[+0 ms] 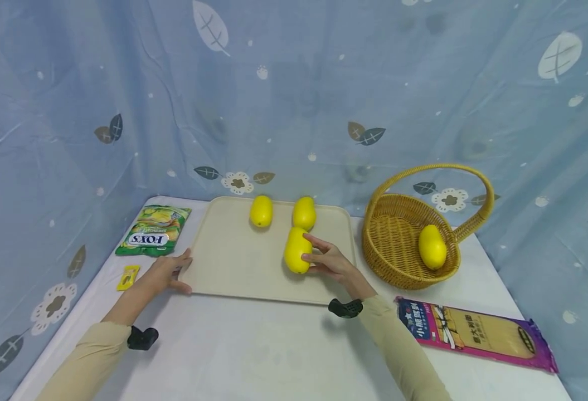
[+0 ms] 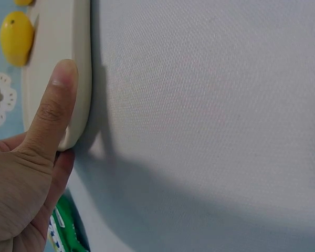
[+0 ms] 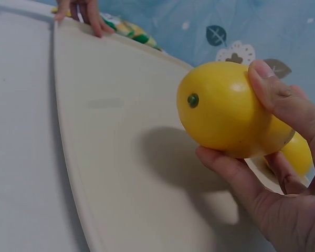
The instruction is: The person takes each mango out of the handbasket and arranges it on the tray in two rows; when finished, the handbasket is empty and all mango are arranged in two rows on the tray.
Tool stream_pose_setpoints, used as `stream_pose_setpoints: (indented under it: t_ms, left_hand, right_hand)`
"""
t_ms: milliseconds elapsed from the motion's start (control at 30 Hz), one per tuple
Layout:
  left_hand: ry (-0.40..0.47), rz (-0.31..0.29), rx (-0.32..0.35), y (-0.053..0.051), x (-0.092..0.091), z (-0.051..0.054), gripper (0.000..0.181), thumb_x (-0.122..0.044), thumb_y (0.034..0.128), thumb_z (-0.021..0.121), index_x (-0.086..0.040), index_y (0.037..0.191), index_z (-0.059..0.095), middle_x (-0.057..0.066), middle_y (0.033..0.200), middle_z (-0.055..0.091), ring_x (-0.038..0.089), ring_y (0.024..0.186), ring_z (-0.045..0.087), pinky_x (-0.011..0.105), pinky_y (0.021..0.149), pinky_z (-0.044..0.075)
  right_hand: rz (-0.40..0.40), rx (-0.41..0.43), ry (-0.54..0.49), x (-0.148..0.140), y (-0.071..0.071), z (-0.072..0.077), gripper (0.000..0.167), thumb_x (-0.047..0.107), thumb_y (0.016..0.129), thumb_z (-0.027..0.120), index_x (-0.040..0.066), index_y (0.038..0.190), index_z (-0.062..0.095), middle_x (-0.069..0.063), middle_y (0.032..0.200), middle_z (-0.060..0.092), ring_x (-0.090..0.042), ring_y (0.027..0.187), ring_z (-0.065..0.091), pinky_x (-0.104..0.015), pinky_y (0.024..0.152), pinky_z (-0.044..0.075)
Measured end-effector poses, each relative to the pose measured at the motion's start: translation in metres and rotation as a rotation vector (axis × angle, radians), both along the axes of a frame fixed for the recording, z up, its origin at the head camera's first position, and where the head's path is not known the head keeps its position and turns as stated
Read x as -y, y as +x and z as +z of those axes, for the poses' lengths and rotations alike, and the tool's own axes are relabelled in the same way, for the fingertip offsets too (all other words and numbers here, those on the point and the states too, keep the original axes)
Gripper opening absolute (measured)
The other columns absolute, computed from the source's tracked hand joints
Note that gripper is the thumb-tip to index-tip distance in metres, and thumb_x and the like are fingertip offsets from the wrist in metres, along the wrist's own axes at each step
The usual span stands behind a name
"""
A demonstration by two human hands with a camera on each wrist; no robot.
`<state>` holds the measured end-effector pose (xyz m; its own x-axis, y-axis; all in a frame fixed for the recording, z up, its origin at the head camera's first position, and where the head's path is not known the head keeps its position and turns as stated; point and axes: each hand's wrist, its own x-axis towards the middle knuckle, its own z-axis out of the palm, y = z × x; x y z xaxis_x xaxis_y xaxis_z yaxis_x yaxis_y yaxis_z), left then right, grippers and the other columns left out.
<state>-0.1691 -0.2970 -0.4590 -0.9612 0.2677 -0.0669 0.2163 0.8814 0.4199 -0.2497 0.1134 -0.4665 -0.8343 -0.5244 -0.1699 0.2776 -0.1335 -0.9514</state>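
A yellow oblong fruit (image 1: pixel 296 253) is gripped by my right hand (image 1: pixel 331 260) above the right half of a beige tray (image 1: pixel 238 262). In the right wrist view the thumb lies on one side of the held fruit (image 3: pixel 226 110) and the fingers on the other; its shadow falls on the tray below. My left hand (image 1: pixel 164 274) holds the tray's front left corner, thumb (image 2: pixel 56 105) along the front edge and fingers round the left side. Two more yellow fruits, one left (image 1: pixel 261 211) and one right (image 1: pixel 304 213), lie towards the tray's back edge.
A wicker basket (image 1: pixel 381 262) with a tall handle stands right of the tray, holding one yellow fruit (image 1: pixel 432 248). In front of it lies a pack of noodles (image 1: pixel 479 333). A green FOX'S bag (image 1: pixel 154 229) and a small yellow packet (image 1: pixel 128 277) lie at left. A blue curtain (image 1: pixel 294 100) hangs behind.
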Motion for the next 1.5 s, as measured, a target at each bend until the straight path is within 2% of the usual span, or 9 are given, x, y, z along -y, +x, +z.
stream_pose_setpoints:
  t_ms: [267, 500, 667, 900, 1100, 1233, 1367, 1433, 1500]
  left_hand:
    - [0.021, -0.001, 0.004, 0.001, 0.000, -0.002, 0.088, -0.024, 0.0580, 0.085, 0.015, 0.128, 0.048, 0.031, 0.142, 0.033, 0.047, 0.123, 0.043, 0.055, 0.100, 0.040]
    - [0.017, 0.002, 0.009, 0.002, -0.002, -0.004, 0.088, -0.024, 0.0582, 0.085, 0.014, 0.128, 0.049, 0.030, 0.143, 0.033, 0.048, 0.127, 0.038, 0.056, 0.103, 0.037]
    - [0.007, -0.005, -0.011, 0.002, -0.002, -0.005, 0.087, -0.024, 0.0572, 0.085, 0.015, 0.127, 0.050, 0.031, 0.141, 0.035, 0.048, 0.126, 0.040, 0.055, 0.101, 0.039]
    - [0.001, -0.009, -0.002, 0.002, 0.000, -0.005, 0.088, -0.025, 0.0573, 0.085, 0.014, 0.128, 0.050, 0.030, 0.142, 0.035, 0.047, 0.123, 0.044, 0.054, 0.100, 0.041]
    - [0.007, -0.024, -0.011, 0.003, 0.002, -0.004, 0.089, -0.026, 0.0565, 0.085, 0.016, 0.127, 0.050, 0.032, 0.140, 0.036, 0.047, 0.120, 0.048, 0.053, 0.097, 0.044]
    - [0.005, -0.025, -0.014, 0.003, 0.002, -0.003, 0.089, -0.026, 0.0560, 0.085, 0.016, 0.127, 0.050, 0.032, 0.140, 0.036, 0.045, 0.116, 0.053, 0.052, 0.095, 0.046]
    - [-0.009, -0.040, -0.042, 0.000, 0.002, -0.003, 0.088, -0.026, 0.0556, 0.085, 0.016, 0.125, 0.052, 0.032, 0.139, 0.038, 0.045, 0.115, 0.053, 0.051, 0.094, 0.047]
    - [-0.017, -0.044, -0.054, -0.001, 0.002, -0.003, 0.087, -0.026, 0.0554, 0.085, 0.016, 0.124, 0.052, 0.032, 0.138, 0.039, 0.045, 0.114, 0.054, 0.050, 0.093, 0.048]
    - [-0.025, -0.047, -0.062, -0.002, 0.003, -0.001, 0.087, -0.026, 0.0548, 0.086, 0.017, 0.123, 0.053, 0.032, 0.137, 0.039, 0.044, 0.111, 0.056, 0.049, 0.092, 0.049]
  right_hand:
    - [-0.031, 0.068, 0.048, 0.020, -0.004, -0.002, 0.064, -0.008, 0.091, 0.057, 0.007, 0.149, 0.034, -0.017, 0.158, 0.012, -0.015, 0.090, 0.064, -0.031, 0.072, 0.060]
    - [-0.021, 0.055, 0.034, 0.040, -0.003, -0.009, 0.064, -0.009, 0.089, 0.059, 0.006, 0.147, 0.036, -0.019, 0.155, 0.022, -0.015, 0.088, 0.065, -0.033, 0.071, 0.060]
    - [-0.041, 0.050, 0.071, 0.056, -0.002, -0.010, 0.062, -0.009, 0.088, 0.062, 0.009, 0.144, 0.043, -0.018, 0.152, 0.031, -0.016, 0.087, 0.065, -0.033, 0.069, 0.060]
    - [-0.040, 0.060, 0.116, 0.077, 0.000, -0.007, 0.061, -0.006, 0.085, 0.067, 0.013, 0.141, 0.049, -0.012, 0.152, 0.034, -0.016, 0.084, 0.066, -0.033, 0.067, 0.060]
    - [-0.048, 0.037, 0.113, 0.090, 0.002, -0.005, 0.059, -0.005, 0.083, 0.070, 0.012, 0.138, 0.053, -0.011, 0.147, 0.043, -0.017, 0.087, 0.066, -0.034, 0.068, 0.061]
    - [-0.052, -0.012, 0.135, 0.095, 0.004, -0.004, 0.058, -0.003, 0.082, 0.072, 0.011, 0.136, 0.055, -0.013, 0.142, 0.049, -0.011, 0.081, 0.064, -0.025, 0.064, 0.059]
    - [-0.069, -0.067, 0.171, 0.097, 0.006, -0.003, 0.058, 0.001, 0.082, 0.074, 0.013, 0.135, 0.056, -0.010, 0.136, 0.056, -0.006, 0.066, 0.049, -0.014, 0.054, 0.042]
    - [-0.069, -0.086, 0.189, 0.097, 0.006, -0.003, 0.058, 0.004, 0.083, 0.074, 0.015, 0.136, 0.055, -0.010, 0.133, 0.058, -0.008, 0.066, 0.046, -0.015, 0.053, 0.037]
    - [-0.062, -0.077, 0.190, 0.097, 0.006, -0.003, 0.059, 0.006, 0.084, 0.073, 0.017, 0.138, 0.053, -0.010, 0.134, 0.058, -0.009, 0.076, 0.053, -0.014, 0.059, 0.044]
